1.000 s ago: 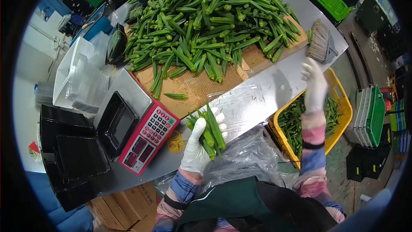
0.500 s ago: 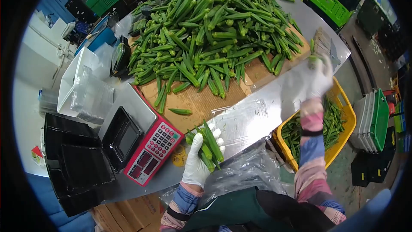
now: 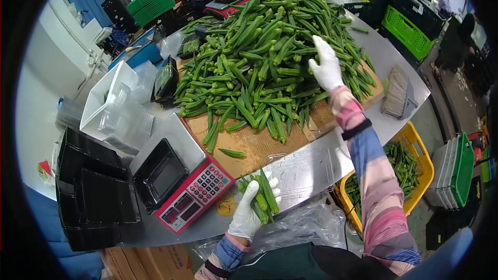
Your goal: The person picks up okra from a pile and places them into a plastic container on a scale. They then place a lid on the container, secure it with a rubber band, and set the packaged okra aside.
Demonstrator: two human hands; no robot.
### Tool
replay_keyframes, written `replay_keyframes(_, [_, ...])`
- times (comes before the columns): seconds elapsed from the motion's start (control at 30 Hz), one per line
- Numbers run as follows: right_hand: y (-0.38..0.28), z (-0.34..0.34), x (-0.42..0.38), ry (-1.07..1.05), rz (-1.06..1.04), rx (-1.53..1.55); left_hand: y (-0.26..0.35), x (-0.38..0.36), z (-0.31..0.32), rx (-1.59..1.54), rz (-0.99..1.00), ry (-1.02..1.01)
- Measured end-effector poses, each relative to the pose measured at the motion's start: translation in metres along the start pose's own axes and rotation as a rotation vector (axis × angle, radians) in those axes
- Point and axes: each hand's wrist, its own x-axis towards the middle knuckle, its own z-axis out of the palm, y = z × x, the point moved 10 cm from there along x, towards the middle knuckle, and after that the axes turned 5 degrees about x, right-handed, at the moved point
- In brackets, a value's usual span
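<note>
One okra heap point(image 3: 249, 57) lies between one scale point(image 3: 205, 186) and one brush point(image 3: 398, 93), under the loosely open, empty right hand point(image 3: 328, 68); the left hand point(image 3: 246, 219) curls round several pods point(image 3: 268, 194).

— How is the bunch of okra point(image 3: 268, 197) placed?
— Several slim green pods are held in the left hand point(image 3: 248, 217) — they are laid roughly side by side and slanted.
— And the okra heap point(image 3: 267, 59)?
— It is piled high over the cardboard point(image 3: 259, 147), with pods crossed in many directions. Its right part is overlapped by the right hand point(image 3: 328, 67) — whether it is touched cannot be told.
</note>
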Motion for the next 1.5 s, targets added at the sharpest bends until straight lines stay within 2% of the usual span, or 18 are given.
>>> replay_keyframes(0.03, [0.006,0.026,0.006,-0.129,0.059,-0.002,0.0,-0.001,0.0,0.002,0.002,0.007])
replay_keyframes(0.1, [-0.002,0.056,0.0,-0.252,0.073,-0.065,-0.001,-0.003,-0.001,0.005,0.0,0.023])
replay_keyframes(0.23, [-0.042,0.049,-0.029,-0.201,-0.119,-0.199,-0.002,-0.001,0.005,0.032,-0.011,0.008])
replay_keyframes(0.37, [-0.078,0.027,-0.067,-0.067,-0.282,-0.115,-0.009,-0.002,0.007,-0.005,-0.041,-0.012])
replay_keyframes(0.5, [-0.1,0.041,-0.124,-0.243,-0.404,-0.15,-0.005,-0.006,0.006,-0.001,-0.02,-0.021])
replay_keyframes(0.57, [-0.101,0.047,-0.15,-0.28,-0.415,-0.008,-0.003,-0.008,0.004,-0.002,-0.01,-0.016])
replay_keyframes(0.63, [-0.092,0.063,-0.174,-0.463,-0.305,0.117,-0.004,-0.008,0.004,-0.014,-0.007,-0.026])
replay_keyframes(0.7, [-0.091,0.055,-0.185,-0.482,-0.33,0.096,-0.004,-0.009,0.002,-0.013,-0.019,-0.013])
replay_keyframes(0.77, [-0.081,0.043,-0.185,-0.501,-0.215,0.201,-0.006,-0.008,0.0,-0.017,-0.023,-0.003])
replay_keyframes(0.97, [-0.016,-0.005,-0.17,-0.206,0.08,0.328,-0.007,-0.005,-0.006,-0.039,-0.041,-0.016])
replay_keyframes(1.03, [-0.02,-0.032,-0.152,-0.005,0.047,0.246,-0.007,-0.004,-0.007,-0.045,-0.044,-0.012])
replay_keyframes(1.1, [-0.022,-0.039,-0.136,0.07,0.142,0.245,-0.007,-0.004,-0.007,-0.053,-0.039,0.012])
replay_keyframes(1.17, [-0.033,-0.032,-0.122,0.089,0.049,0.107,-0.007,-0.003,-0.007,-0.058,-0.037,0.015])
replay_keyframes(1.23, [-0.018,0.002,-0.123,-0.087,0.054,0.06,-0.007,-0.003,-0.009,-0.052,-0.039,0.021])
replay_keyframes(1.27, [-0.001,0.018,-0.128,-0.195,0.165,0.068,-0.008,-0.003,-0.011,-0.042,-0.041,0.026])
replay_keyframes(1.37, [0.012,0.016,-0.129,-0.205,0.309,0.078,-0.006,-0.002,-0.013,-0.075,-0.047,0.009])
replay_keyframes(1.43, [0.006,0.005,-0.125,-0.153,0.229,-0.019,-0.006,-0.003,-0.008,-0.083,-0.045,0.004])
replay_keyframes(1.5, [-0.025,-0.014,-0.117,-0.022,-0.053,-0.192,-0.006,-0.004,0.001,-0.042,-0.037,0.009])
